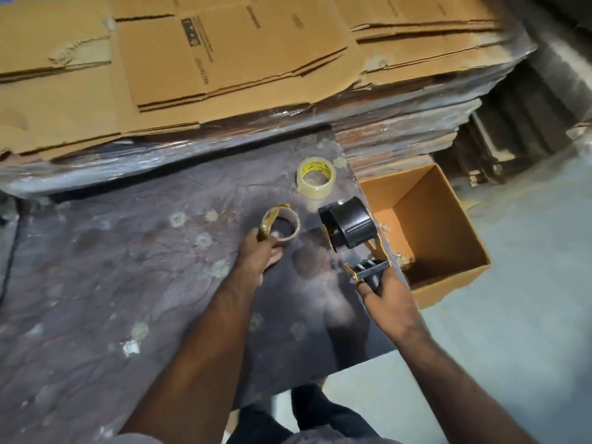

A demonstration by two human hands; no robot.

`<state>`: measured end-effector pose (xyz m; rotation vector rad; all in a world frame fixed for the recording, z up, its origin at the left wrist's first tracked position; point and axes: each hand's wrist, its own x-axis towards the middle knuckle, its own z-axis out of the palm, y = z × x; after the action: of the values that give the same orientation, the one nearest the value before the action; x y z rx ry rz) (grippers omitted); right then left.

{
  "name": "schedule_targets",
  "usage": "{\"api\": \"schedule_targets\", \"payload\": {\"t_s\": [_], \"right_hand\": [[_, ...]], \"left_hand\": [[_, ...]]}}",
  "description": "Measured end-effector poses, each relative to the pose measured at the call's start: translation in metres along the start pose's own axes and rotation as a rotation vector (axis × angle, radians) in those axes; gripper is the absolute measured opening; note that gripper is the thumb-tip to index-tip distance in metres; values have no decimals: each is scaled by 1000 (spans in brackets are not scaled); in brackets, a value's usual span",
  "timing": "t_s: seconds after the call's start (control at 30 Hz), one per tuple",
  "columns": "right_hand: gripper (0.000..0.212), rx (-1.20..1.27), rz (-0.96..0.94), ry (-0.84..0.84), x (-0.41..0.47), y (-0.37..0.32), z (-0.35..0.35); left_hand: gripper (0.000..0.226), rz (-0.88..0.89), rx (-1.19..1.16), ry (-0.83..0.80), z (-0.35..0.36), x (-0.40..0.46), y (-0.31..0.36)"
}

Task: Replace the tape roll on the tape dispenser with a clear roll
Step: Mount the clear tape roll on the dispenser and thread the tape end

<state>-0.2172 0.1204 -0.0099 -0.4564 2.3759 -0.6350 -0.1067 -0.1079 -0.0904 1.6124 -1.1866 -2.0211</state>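
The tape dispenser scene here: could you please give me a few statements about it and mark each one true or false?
1. The left hand holds the nearly spent tape core. True.
2. The right hand grips the tape dispenser by its handle. True.
3. The clear roll is already mounted on the dispenser. False: it lies flat on the dark table, beyond both hands.
4. The dispenser's black hub is bare. True.
5. The open cardboard box sits to the person's left. False: it stands to the right, beside the table.
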Motion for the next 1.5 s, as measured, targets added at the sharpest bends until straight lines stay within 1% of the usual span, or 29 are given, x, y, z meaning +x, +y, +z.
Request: {"api": "schedule_targets", "payload": {"t_s": [0.07,0.1,0.13,0.17,0.2,0.23,0.3,0.33,0.4,0.47,0.57,0.7,0.77,0.87,0.93,1.03,1.1,1.17,1.27,1.3,1.4,1.5], "right_hand": [[36,32,-9,-16,5,-7,0],[32,63,-14,-14,7,-10,1],[26,97,-7,-13,8,-12,0],[21,148,4,-17,9,-14,0],[18,208,23,-33,11,-15,-1],[16,278,38,-52,14,-14,-1],[14,379,65,-94,20,-12,-2],[14,408,77,-114,22,-12,-3],[16,468,110,-159,24,-13,-6],[15,543,141,-212,24,-11,-12],[14,618,156,-281,19,-7,-24],[12,679,177,-358,13,4,-38],[15,665,177,-385,12,12,-42],[16,679,201,-408,10,22,-44],[12,715,212,-413,6,24,-44],[9,768,212,-428,3,23,-45],[8,776,197,-451,2,18,-45],[10,766,172,-469,0,13,-41],[16,703,94,-495,-2,-1,-34],[17,676,64,-500,-3,-6,-32],[16,605,-12,-520,-10,-23,-25],[16,570,-38,-573,-21,-43,-17]], "left_hand": [[47,0,98,34,-9,-5,-1],[60,35,216,98,-15,-5,-1],[69,98,388,161,-20,-7,3],[71,190,568,203,-24,-8,5],[67,304,719,230,-24,-11,10],[61,435,819,244,-21,-13,15],[57,642,925,223,-8,-16,30],[58,689,953,192,3,-15,38],[62,704,1027,119,25,-4,52],[65,670,1120,76,46,13,64],[67,634,1242,70,65,38,70],[76,584,1322,68,77,69,70],[65,583,1302,90,82,75,69],[33,626,1291,165,88,74,68],[26,634,1248,159,87,69,63],[26,657,1044,133,78,48,59],[26,672,851,129,66,29,60],[24,635,630,109,52,5,70],[13,483,122,91,26,-37,90],[12,454,-12,75,17,-52,94],[12,452,-199,32,-11,-93,97],[10,505,-355,3,-39,-124,98]]}}
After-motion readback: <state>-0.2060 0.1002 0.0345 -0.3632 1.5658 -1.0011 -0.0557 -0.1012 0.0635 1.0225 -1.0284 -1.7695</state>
